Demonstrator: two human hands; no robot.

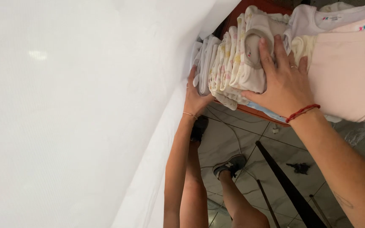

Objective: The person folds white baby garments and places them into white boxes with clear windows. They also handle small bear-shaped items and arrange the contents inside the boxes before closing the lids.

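1. Stack (233, 63) of folded baby clothes stands on a red table (258, 113) edge.
2. Left hand (196, 98) presses its underside, fingers spread.
3. Right hand (281, 78) lies flat on top, fingers open.
4. Pink garment (345, 71) lies just beside.

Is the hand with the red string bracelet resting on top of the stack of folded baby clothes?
Yes, the right hand lies flat on the stack of folded baby clothes, its red bracelet at the wrist.

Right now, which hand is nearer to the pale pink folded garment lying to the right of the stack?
Right. The right hand lies on the stack of folded baby clothes, right beside the pale pink garment. The left hand presses the stack's far end, beside the white sheet.
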